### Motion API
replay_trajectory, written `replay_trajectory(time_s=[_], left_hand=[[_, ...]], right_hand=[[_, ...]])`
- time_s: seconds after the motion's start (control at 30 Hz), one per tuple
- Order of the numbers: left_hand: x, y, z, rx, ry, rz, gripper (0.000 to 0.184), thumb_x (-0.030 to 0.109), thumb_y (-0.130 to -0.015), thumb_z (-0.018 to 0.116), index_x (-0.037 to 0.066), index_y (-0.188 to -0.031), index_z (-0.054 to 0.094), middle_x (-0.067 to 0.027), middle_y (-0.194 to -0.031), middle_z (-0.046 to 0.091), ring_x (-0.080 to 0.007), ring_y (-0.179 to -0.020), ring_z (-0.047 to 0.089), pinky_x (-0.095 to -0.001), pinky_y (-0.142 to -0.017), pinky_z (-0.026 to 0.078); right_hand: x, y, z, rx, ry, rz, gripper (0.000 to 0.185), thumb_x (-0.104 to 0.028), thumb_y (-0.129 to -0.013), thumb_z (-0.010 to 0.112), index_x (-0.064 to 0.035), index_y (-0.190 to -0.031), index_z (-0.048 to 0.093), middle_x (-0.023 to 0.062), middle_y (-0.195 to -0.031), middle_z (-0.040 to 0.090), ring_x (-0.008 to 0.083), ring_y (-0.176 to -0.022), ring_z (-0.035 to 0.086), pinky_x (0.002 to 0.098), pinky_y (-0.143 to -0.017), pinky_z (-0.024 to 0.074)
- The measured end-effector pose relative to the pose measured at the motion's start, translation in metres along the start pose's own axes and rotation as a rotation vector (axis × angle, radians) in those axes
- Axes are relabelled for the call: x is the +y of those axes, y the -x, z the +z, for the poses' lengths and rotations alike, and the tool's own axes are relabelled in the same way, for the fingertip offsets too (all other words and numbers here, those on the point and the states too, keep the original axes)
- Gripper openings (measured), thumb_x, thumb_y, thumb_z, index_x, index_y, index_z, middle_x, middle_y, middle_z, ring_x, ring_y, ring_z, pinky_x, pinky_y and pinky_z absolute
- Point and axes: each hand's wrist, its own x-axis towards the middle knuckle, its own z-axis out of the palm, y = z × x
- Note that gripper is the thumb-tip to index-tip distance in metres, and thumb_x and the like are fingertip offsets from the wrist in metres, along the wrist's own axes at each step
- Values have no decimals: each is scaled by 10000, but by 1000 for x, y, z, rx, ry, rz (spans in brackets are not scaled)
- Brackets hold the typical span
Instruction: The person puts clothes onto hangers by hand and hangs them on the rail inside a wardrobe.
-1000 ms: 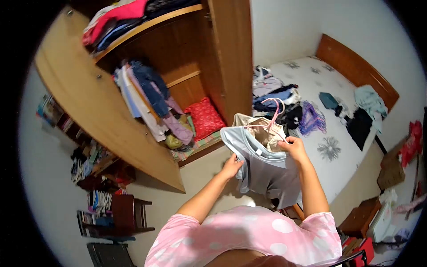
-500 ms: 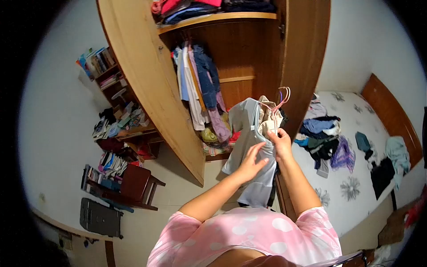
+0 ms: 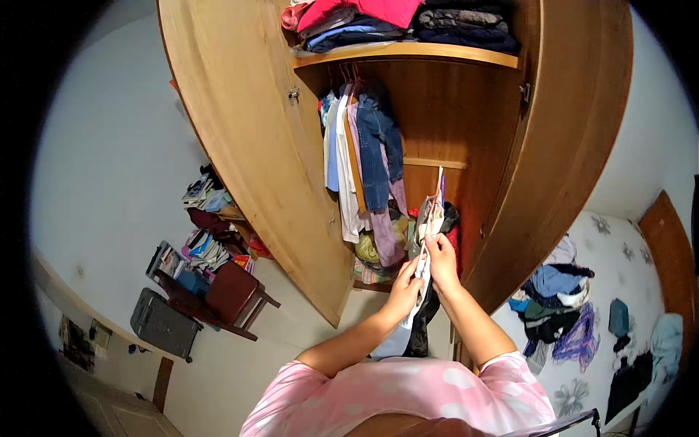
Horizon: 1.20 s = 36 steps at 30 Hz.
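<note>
Several garments on hangers (image 3: pixel 419 313) hang edge-on between my hands, light grey and beige in front, with darker cloth behind. My right hand (image 3: pixel 441 262) is closed round their upper part, just below the pink and white hanger tops (image 3: pixel 437 191). Lower and to the left, my left hand (image 3: pixel 405 290) pinches the edge of the light grey garment. Beyond them, inside the open wardrobe, a row of shirts and a denim garment (image 3: pixel 375 156) hangs at the left. The lower folds of the held clothes are partly hidden by my hands and arms.
Wardrobe doors (image 3: pixel 255 153) stand open on both sides. Folded clothes (image 3: pixel 357 25) lie on the upper shelf (image 3: pixel 408 51). A bed (image 3: pixel 590 379) with heaped clothes (image 3: pixel 553 298) is at the right. A chair (image 3: pixel 231 297) and a dark suitcase (image 3: pixel 164 324) are at the left.
My view has swung right and up toward the wardrobe. The held garments have turned edge-on. My left hand, spread half a second ago, has closed on the grey cloth.
</note>
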Motion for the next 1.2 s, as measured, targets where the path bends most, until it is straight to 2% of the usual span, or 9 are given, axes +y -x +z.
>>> replay_trajectory(time_s=[0.07, 0.17, 0.33, 0.57, 0.67, 0.83, 0.97, 1.07, 1.2], left_hand=[[-2, -22, 12, 88, 191, -92, 551, -31, -763, 438, 31, -1311, 450, -65, -1280, 437, -168, -1213, 396, -272, -1017, 287], [-2, -56, 22, 163, 264, -87, 551, -40, -764, 414, 35, -1308, 455, -61, -1235, 497, -162, -1150, 459, -262, -982, 331], [-5, -108, 22, 234, 482, -151, 552, -41, -753, 366, 30, -1291, 462, -57, -1176, 553, -143, -1063, 517, -252, -930, 378], [-21, -189, 6, 224, 503, -93, 519, -8, -804, 383, 41, -1316, 447, -56, -1257, 509, -143, -1102, 489, -247, -938, 358], [-40, -233, -15, 219, 517, -68, 549, 9, -760, 374, 48, -1300, 464, -93, -1186, 556, -195, -1080, 521, -297, -937, 392], [-38, -303, -52, 191, 513, -63, 555, 11, -762, 371, 59, -1307, 462, -97, -1179, 560, -204, -1071, 531, -320, -936, 406], [-32, -372, -89, 167, 508, -71, 558, 11, -762, 371, 80, -1305, 475, -87, -1171, 564, -196, -1054, 540, -322, -922, 421], [-24, -427, -119, 116, 501, -51, 520, 10, -796, 380, 48, -1307, 470, -65, -1209, 551, -159, -1082, 514, -268, -941, 368], [-22, -505, -153, 120, 354, 37, 544, 14, -763, 375, 91, -1287, 499, -66, -1115, 582, -171, -1011, 554, -293, -886, 437]], right_hand=[[1, -26, -10, -54, -39, -8, 188, -219, -914, 561, -90, -786, 512, -30, -692, 519, 44, -592, 464, 198, -524, 372], [-15, -51, -16, -90, -64, 29, 171, -153, -905, 565, -69, -762, 525, -28, -695, 509, 42, -649, 446, 207, -578, 373], [-24, -94, -35, -112, -13, -61, 179, -147, -901, 574, -75, -742, 531, -48, -699, 502, 35, -639, 409, 201, -565, 334], [-32, -159, -59, -73, 95, -122, 193, -168, -905, 568, -84, -738, 518, -65, -688, 451, 38, -653, 377, 208, -596, 317], [-23, -186, -70, -45, 132, -88, 193, -175, -905, 569, -86, -741, 516, -64, -691, 449, 37, -651, 374, 206, -586, 309], [-8, -230, -71, -13, 193, -79, 195, -193, -917, 547, -65, -771, 537, -51, -708, 491, 44, -652, 406, 211, -598, 345], [6, -274, -50, 16, 173, -85, 202, -197, -920, 542, -62, -770, 540, -49, -712, 503, 45, -649, 407, 217, -600, 347], [13, -307, -31, 38, 142, -84, 205, -197, -920, 542, -67, -762, 535, -53, -708, 498, 43, -648, 405, 215, -599, 343], [25, -342, -16, 85, 178, -113, 198, -192, -919, 541, -72, -762, 534, -60, -702, 474, 39, -656, 388, 213, -600, 331]])
